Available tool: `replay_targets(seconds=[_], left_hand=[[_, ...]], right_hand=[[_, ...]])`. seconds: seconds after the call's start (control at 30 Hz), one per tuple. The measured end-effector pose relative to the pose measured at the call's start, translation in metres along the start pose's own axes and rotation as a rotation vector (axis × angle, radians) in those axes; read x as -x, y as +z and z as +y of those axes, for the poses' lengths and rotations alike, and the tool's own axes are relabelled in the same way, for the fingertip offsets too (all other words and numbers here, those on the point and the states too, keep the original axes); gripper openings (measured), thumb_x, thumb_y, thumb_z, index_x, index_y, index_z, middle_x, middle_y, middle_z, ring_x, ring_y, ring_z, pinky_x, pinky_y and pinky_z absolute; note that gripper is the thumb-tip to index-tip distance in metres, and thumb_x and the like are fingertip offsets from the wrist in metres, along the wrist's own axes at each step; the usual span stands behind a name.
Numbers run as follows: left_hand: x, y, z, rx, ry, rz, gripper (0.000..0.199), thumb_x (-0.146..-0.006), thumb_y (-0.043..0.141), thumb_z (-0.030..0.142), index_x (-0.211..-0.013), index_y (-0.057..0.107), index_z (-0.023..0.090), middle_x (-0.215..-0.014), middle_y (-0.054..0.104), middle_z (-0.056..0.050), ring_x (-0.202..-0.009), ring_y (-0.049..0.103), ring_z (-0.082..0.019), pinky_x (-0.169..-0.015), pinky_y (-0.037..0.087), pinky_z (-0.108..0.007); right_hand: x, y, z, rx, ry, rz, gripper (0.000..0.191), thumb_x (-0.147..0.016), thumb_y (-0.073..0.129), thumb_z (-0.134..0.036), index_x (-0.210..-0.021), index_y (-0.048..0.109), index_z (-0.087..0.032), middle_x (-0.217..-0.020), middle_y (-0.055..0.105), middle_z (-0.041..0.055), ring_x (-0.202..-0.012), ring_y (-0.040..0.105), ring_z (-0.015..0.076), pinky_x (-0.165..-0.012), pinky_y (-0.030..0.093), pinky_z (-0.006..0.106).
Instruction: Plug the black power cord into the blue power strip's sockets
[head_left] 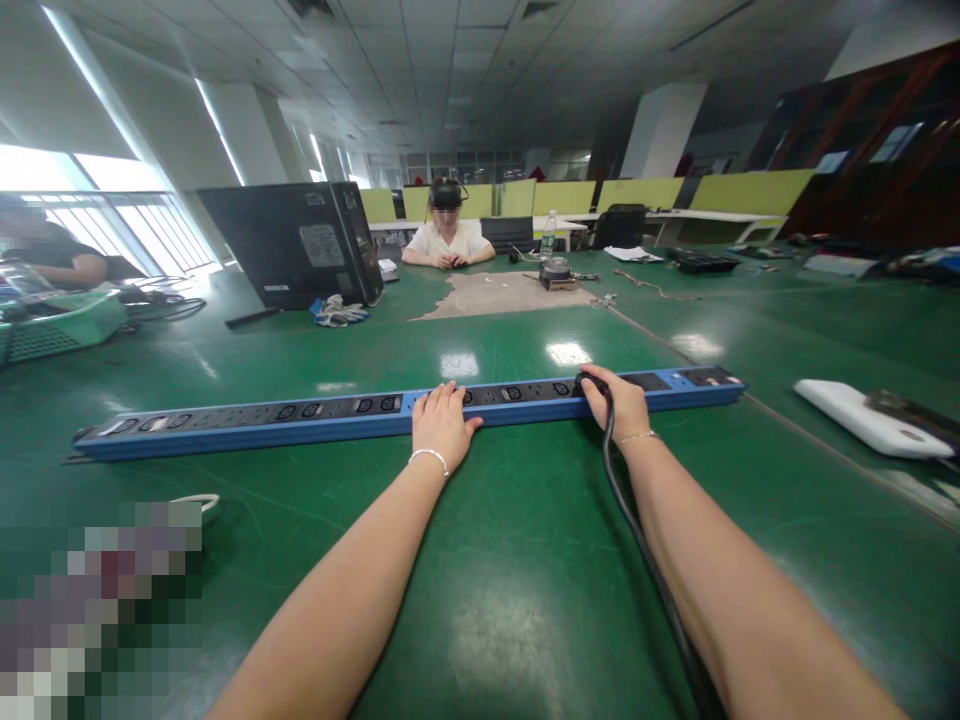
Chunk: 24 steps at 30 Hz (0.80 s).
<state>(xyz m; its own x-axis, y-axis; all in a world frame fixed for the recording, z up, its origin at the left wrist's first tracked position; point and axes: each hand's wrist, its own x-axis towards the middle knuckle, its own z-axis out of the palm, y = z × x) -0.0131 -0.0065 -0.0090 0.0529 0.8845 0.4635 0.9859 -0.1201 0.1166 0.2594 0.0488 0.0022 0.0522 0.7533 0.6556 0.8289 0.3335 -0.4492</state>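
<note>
A long blue power strip [345,424] with black sockets lies across the green table. Over its middle rests my left hand [441,420], its fingers laid across the top and the thumb out to the side. Farther right, my right hand [616,400] is closed around the black plug [591,382] of a power cord, right at the strip's sockets. How deep the plug sits cannot be seen, since my fingers cover part of it. From that hand the black cord [624,500] runs down along my right forearm to the bottom edge of the view.
A white power bank-like box [862,415] lies at the right. Behind the strip stand a black computer case [292,245], gloves [339,312] and a green basket [64,325]. A person [448,235] sits across the table; another is at the far left. A blurred-out object lies front left.
</note>
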Motion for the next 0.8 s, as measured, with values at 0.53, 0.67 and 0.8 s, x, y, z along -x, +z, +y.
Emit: replay_targets(seconds=[0.53,0.67,0.8], left_hand=[[0.000,0.000,0.000,-0.001,-0.010,-0.009,0.050,-0.083,0.050,0.042,-0.127,0.046,0.020,-0.138,0.046,-0.008,-0.128,0.038,-0.023,-0.107,0.024,-0.041],[0.000,-0.001,0.000,-0.003,-0.009,-0.010,0.050,-0.083,0.050,0.042,-0.127,0.046,0.018,-0.137,0.047,-0.009,-0.128,0.038,-0.024,-0.107,0.024,-0.041],[0.001,-0.001,0.000,-0.012,-0.004,-0.017,0.050,-0.083,0.049,0.042,-0.127,0.046,0.020,-0.138,0.046,-0.009,-0.129,0.038,-0.024,-0.107,0.023,-0.042]], right_hand=[[-0.001,-0.007,0.016,-0.133,0.188,0.417,0.036,-0.083,0.042,-0.035,-0.110,0.060,-0.018,-0.111,0.065,0.0081,-0.101,0.060,0.0200,-0.091,0.046,0.036],[-0.011,-0.020,0.057,-0.245,0.300,0.457,0.040,-0.077,0.051,-0.034,-0.112,0.056,-0.016,-0.104,0.067,0.0096,-0.096,0.062,0.0203,-0.088,0.047,0.038],[-0.017,-0.025,0.086,-0.306,0.322,0.366,0.033,-0.073,0.054,-0.033,-0.102,0.059,-0.018,-0.100,0.068,0.0078,-0.092,0.062,0.0198,-0.088,0.047,0.038]])
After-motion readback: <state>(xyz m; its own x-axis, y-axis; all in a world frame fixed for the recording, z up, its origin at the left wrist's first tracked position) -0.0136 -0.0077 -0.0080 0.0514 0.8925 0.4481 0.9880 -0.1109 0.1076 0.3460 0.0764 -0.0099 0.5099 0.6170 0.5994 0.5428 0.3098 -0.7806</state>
